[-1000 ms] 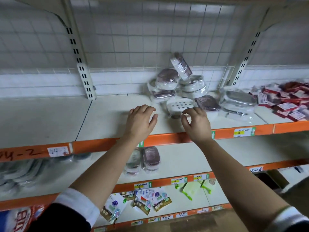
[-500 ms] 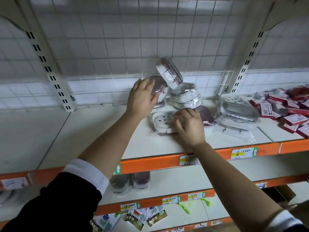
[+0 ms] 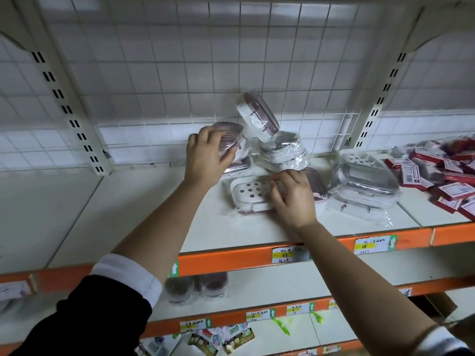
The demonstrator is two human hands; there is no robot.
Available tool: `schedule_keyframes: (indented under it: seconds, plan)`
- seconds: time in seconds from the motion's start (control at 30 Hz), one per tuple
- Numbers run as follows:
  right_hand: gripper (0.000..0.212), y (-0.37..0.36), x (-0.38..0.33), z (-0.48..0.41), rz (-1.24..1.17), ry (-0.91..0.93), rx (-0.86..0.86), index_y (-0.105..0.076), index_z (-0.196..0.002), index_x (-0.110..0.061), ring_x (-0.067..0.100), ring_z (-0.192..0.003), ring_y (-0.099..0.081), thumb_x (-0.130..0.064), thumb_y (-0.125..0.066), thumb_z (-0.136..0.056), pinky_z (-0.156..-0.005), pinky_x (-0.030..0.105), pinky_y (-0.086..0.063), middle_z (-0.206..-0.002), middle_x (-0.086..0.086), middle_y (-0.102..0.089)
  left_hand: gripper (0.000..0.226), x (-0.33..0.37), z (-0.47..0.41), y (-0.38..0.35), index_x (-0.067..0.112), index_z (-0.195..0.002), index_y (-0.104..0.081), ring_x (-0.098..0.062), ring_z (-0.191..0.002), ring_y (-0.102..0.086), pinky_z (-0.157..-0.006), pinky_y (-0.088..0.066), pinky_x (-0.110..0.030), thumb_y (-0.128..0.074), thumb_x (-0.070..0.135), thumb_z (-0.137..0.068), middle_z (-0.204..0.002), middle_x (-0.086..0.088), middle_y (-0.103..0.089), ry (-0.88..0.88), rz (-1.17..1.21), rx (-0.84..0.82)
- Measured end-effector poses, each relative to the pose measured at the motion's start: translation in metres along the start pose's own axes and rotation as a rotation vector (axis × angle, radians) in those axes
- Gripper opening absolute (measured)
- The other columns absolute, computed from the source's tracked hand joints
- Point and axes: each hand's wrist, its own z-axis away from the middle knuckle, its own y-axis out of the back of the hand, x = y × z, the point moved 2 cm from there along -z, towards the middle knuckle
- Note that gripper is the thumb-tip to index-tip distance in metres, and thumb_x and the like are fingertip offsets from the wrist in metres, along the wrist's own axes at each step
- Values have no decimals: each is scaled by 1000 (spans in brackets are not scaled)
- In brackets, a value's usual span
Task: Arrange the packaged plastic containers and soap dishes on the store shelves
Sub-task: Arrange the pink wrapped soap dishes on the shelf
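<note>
A heap of plastic-wrapped soap dishes sits at the back of the white shelf. My left hand grips a wrapped maroon-lidded soap dish at the heap's left. My right hand has its fingers curled on a white perforated soap dish that lies flat in front of the heap. Another wrapped dish leans tilted against the wire back. Two stacked dishes sit under it. A clear wrapped container lies to the right.
Red packaged boxes are piled at the far right of the shelf. The orange shelf edge carries price labels. Two wrapped dishes stand on the shelf below, with sachet packs lower still. A wire grid backs the shelf.
Both hands reached from the shelf's front edge back to the heap. My left hand took hold of the maroon-lidded dish; my right hand settled on the white perforated dish.
</note>
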Motion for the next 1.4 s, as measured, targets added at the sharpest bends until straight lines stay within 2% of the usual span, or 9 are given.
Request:
schedule_keyframes:
  seconds: [0.13, 0.3, 0.47, 0.6, 0.83, 0.97, 1.1, 1.27, 1.4]
  plan:
    - [17, -4, -5, 5, -16, -1, -28, -67, -96, -3, 34, -96, -53, -14, -54, -92, -87, 45, -45, -99, 12, -64, 48, -19, 20, 21, 6, -109, -67, -36, -96, -54, -90, -41, -41, -55, 48, -88, -111, -16, -60, -24, -46, 98]
    - [12, -5, -17, 4, -18, 32, -24, -68, -97, -3, 36, -97, -54, -9, -59, -91, -88, 44, -43, -101, 14, -64, 47, -49, 60, 43, 6, -106, -64, -35, -99, -52, -89, -41, -41, -55, 48, -87, -112, -17, -57, 56, -61, 155]
    - [14, -9, -27, -8, -41, 62, -4, -68, -100, -3, 37, -99, -55, -8, -59, -90, -89, 43, -44, -103, 14, -64, 51, -75, 102, 51, 0, -105, -62, -40, -99, -53, -87, -42, -43, -54, 47, -86, -112, -22, -56, 151, -86, 125]
    - [22, -10, -30, -28, -95, 48, 37, -66, -108, -2, 35, -107, -53, -8, -58, -89, -93, 40, -44, -111, 16, -61, 57, -78, 112, 48, -2, -105, -62, -37, -97, -50, -85, -44, -44, -49, 49, -84, -109, -24, -56, 217, -73, 71]
    - [31, 4, -17, -95, -48, 20, 63, -58, -119, -4, 31, -108, -53, -14, -55, -90, -92, 33, -41, -118, 15, -56, 74, -83, 112, 35, 3, -108, -63, -39, -94, -51, -87, -41, -43, -38, 59, -67, -109, -20, -55, 317, -162, -98]
    - [37, 6, -5, -126, -78, -5, -31, -52, -126, -5, 31, -116, -51, -15, -55, -91, -94, 27, -36, -127, 16, -55, 74, -87, 109, 31, 5, -109, -63, -40, -96, -51, -87, -41, -43, -38, 59, -66, -111, -18, -56, 302, -195, -105]
    - [33, 2, 1, -147, -208, -19, -176, -45, -124, -8, 34, -103, -58, -13, -49, -92, -87, 38, -46, -116, 19, -59, 70, -87, 108, 30, 5, -107, -63, -40, -95, -52, -84, -45, -43, -40, 57, -65, -111, -18, -57, 302, -182, -87]
    - [34, -6, 4, -164, -248, -95, -249, -40, -118, -13, 36, -95, -61, -17, -56, -88, -85, 52, -51, -115, 22, -55, 68, -88, 107, 30, 6, -107, -63, -40, -95, -52, -83, -47, -44, -42, 56, -65, -113, -17, -57, 311, -193, -104]
    - [47, -13, 7, -167, -162, -47, -195, -47, -120, -10, 33, -100, -56, -24, -69, -81, -83, 31, -44, -115, 17, -54, 67, -89, 107, 30, 6, -107, -63, -40, -98, -51, -86, -46, -43, -42, 56, -68, -114, -16, -58, 315, -188, -124]
